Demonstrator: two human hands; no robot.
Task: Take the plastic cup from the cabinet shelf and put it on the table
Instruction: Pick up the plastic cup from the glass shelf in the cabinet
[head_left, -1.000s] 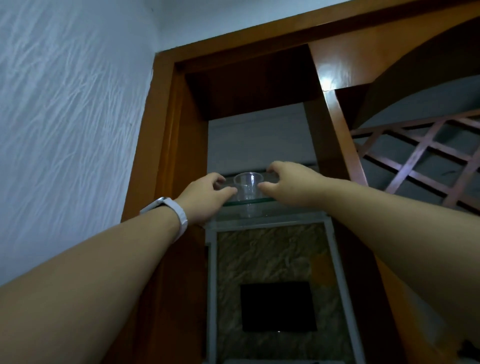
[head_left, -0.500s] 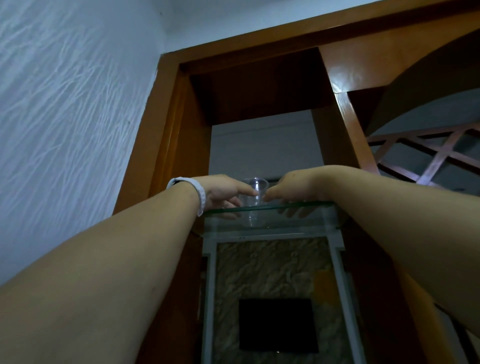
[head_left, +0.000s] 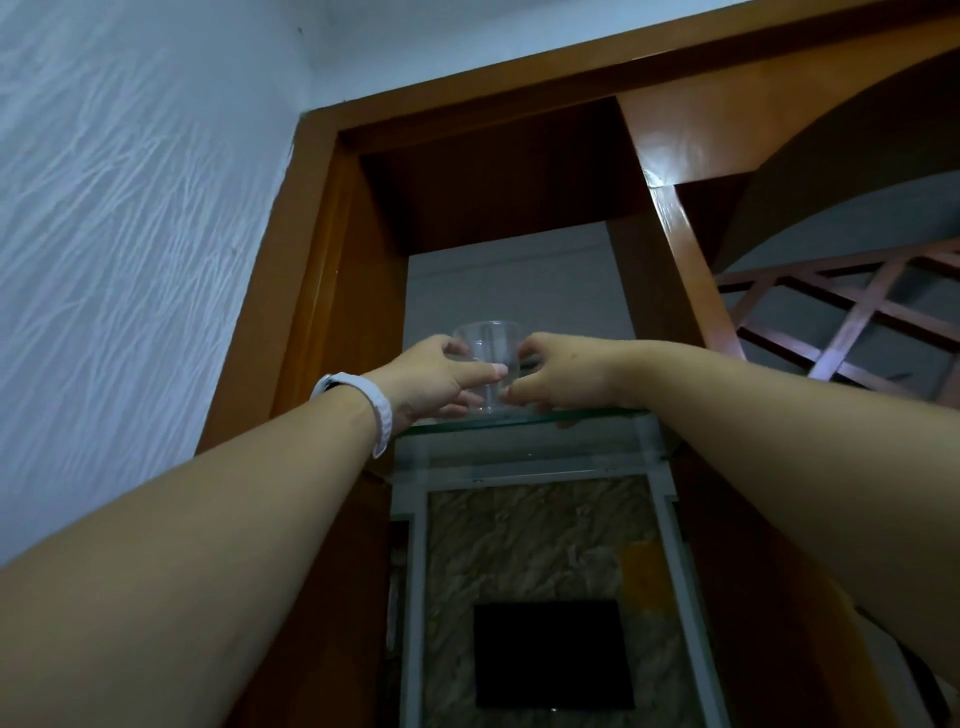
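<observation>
A clear plastic cup stands upright near the front edge of a glass shelf high in a wooden cabinet. My left hand, with a white band on its wrist, wraps the cup from the left, thumb across its front. My right hand closes on the cup from the right, fingertips near its base. The cup's base is partly hidden by my fingers; I cannot tell if it is off the glass.
The cabinet's brown wooden frame rises on both sides of the narrow bay. A wooden lattice fills the opening to the right. A textured white wall is on the left. Below the shelf hangs a marbled panel with a black square.
Both hands have closed in from the sides of the cup onto it. My view has tilted, so the cup and shelf now sit higher above my arms.
</observation>
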